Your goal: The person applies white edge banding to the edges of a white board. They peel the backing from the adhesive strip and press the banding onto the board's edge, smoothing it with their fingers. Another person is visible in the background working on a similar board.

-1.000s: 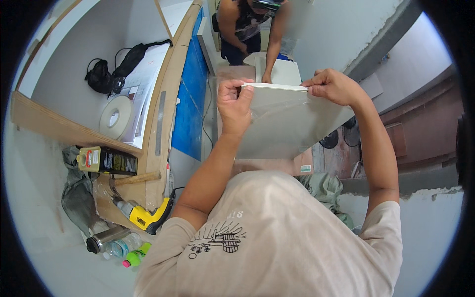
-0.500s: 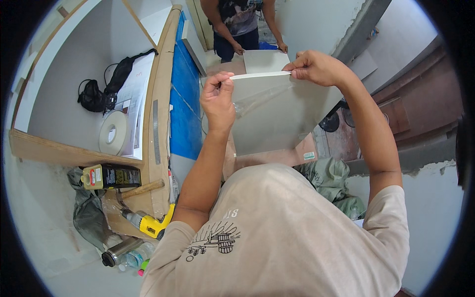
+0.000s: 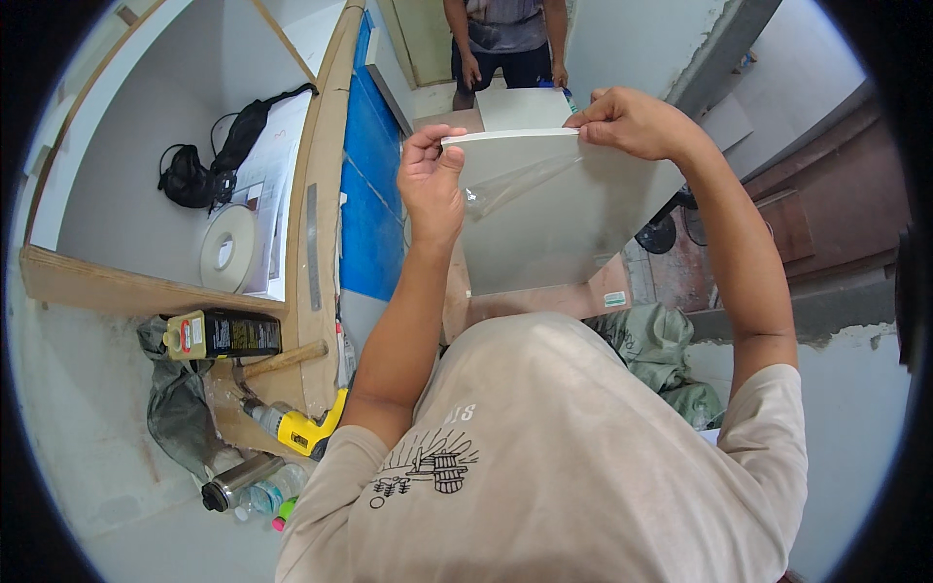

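Observation:
A grey-beige panel [image 3: 549,233] with a white top edge stands tilted in front of me, above a reddish-brown board [image 3: 530,303]. My left hand [image 3: 433,185] is at its upper left corner, fingers curled by the edge and the thumb on the near side. Close to the other end of the white edge, my right hand [image 3: 627,124] pinches the panel between thumb and fingers. A loose flap of clear film [image 3: 515,192] hangs wrinkled across the panel's face. Behind it lies another pale panel [image 3: 525,109].
Beyond the panels stands a person [image 3: 507,53], arms lowered. On my left are a blue-covered surface [image 3: 369,194], a tape roll [image 3: 229,249] in a cabinet, a black-and-yellow can [image 3: 224,334], a hammer [image 3: 284,360], a yellow power drill [image 3: 301,428] and bottles [image 3: 243,481]. Green sacks [image 3: 656,355] lie right.
The other person has straightened and taken both hands off the farther panel. My hands and the held panel sit slightly higher in view, and the fingers of my left hand have shifted at the corner.

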Demonstrator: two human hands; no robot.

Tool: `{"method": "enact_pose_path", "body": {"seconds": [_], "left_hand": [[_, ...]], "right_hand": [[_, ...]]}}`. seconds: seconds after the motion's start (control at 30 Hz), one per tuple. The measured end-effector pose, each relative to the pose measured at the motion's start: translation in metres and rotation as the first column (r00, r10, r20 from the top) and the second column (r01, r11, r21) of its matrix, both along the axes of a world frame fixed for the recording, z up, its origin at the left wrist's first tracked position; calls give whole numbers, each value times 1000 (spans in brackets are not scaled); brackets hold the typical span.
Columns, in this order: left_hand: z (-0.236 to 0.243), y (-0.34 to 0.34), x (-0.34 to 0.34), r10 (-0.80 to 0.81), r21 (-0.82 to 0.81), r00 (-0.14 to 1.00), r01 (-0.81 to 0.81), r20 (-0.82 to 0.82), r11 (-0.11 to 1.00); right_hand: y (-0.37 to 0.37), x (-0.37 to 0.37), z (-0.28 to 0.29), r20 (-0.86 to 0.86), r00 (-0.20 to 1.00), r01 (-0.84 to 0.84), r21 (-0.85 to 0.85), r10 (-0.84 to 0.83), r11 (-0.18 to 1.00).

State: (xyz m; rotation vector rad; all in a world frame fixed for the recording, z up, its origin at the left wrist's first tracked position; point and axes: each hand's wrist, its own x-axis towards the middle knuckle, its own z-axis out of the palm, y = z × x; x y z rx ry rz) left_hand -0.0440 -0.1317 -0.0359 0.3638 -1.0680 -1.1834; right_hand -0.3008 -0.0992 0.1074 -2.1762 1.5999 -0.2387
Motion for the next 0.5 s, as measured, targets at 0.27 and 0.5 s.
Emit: {"method": "enact_pose_path", "body": {"seconds": [0.27, 0.5], "left_hand": [[-2, -4, -2, 27, -42, 1000, -27, -8, 999], [3, -7, 4, 97, -139, 986, -78, 134, 987]], "right_hand": [[-3, -3, -4, 9, 1000, -5, -10, 5, 1000], [-3, -2, -5, -31, 999, 5, -53, -7, 999]]}}
